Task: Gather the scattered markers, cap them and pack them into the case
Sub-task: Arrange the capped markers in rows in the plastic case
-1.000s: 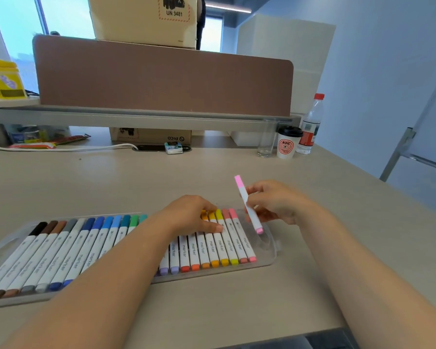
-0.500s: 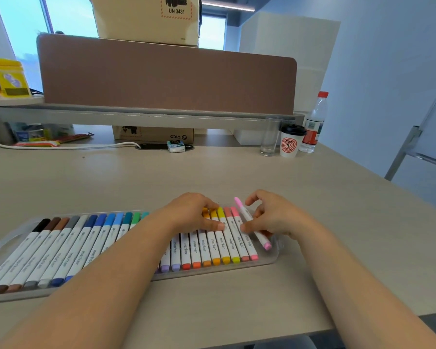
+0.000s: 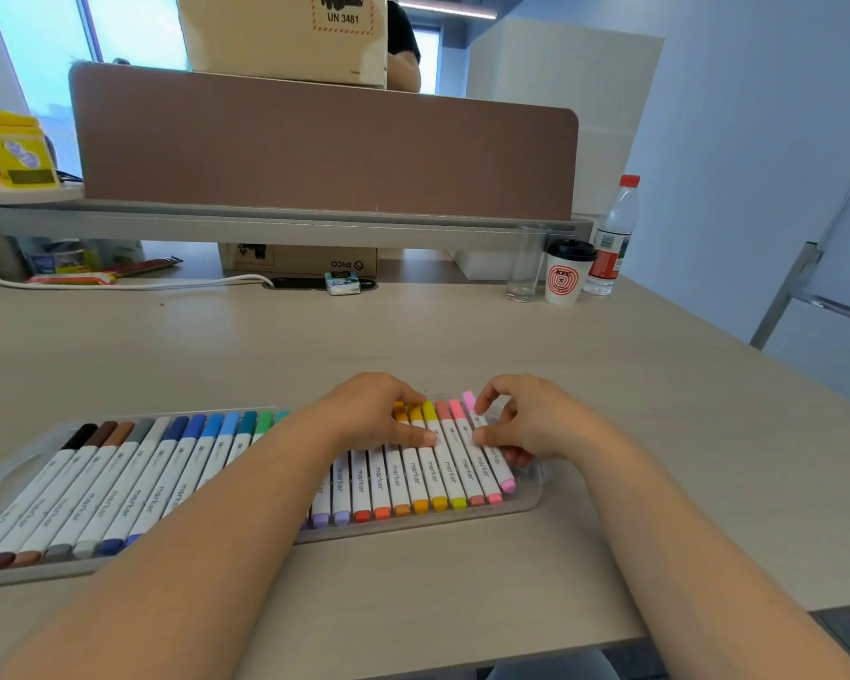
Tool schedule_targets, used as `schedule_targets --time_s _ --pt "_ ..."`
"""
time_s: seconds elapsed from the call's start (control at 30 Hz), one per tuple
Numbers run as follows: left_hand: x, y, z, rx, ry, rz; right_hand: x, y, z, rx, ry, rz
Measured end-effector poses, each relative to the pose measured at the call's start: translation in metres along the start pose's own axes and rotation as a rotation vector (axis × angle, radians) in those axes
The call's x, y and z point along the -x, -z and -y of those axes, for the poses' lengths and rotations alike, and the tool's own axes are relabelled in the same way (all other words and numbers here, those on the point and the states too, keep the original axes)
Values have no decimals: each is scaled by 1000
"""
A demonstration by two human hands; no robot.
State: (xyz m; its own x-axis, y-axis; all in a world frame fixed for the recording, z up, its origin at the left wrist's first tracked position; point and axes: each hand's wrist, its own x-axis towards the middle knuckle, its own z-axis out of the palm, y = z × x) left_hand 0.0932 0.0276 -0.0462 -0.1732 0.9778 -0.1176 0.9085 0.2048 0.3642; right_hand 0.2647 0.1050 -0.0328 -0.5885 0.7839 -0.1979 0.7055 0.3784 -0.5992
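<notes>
Pink marker (image 3: 496, 463) sits in the end slot of the clear case (image 3: 528, 503), right under your right grip (image 3: 536, 424), whose thumb and forefinger pinch its barrel. Just beside that, your left grip (image 3: 379, 414) lies spread on the orange and yellow markers (image 3: 415, 478), pressing the row flat. Seating step, I'd say: next, push it level and let go. Well beyond both grips, a cup (image 3: 564, 277), glass (image 3: 523, 267) and bottle (image 3: 612, 238) stand on the surface (image 3: 413, 336), nothing blocking you.

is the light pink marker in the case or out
In: the light pink marker lies last in the row, inside the case, right hand pinching it.
</notes>
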Motion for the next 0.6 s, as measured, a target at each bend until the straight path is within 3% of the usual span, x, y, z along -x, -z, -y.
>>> schedule_targets --time_s 0.2,0.33,0.43,0.6 --pt "1 1 -1 9 5 13 2 4 -1 87 43 51" --pt "2 1 -1 5 6 19 5 11 -2 289 97 87" --pt "2 1 -1 13 5 19 5 15 -3 314 111 151" --pt "2 1 -2 7 1 16 0 14 -7 304 127 119"
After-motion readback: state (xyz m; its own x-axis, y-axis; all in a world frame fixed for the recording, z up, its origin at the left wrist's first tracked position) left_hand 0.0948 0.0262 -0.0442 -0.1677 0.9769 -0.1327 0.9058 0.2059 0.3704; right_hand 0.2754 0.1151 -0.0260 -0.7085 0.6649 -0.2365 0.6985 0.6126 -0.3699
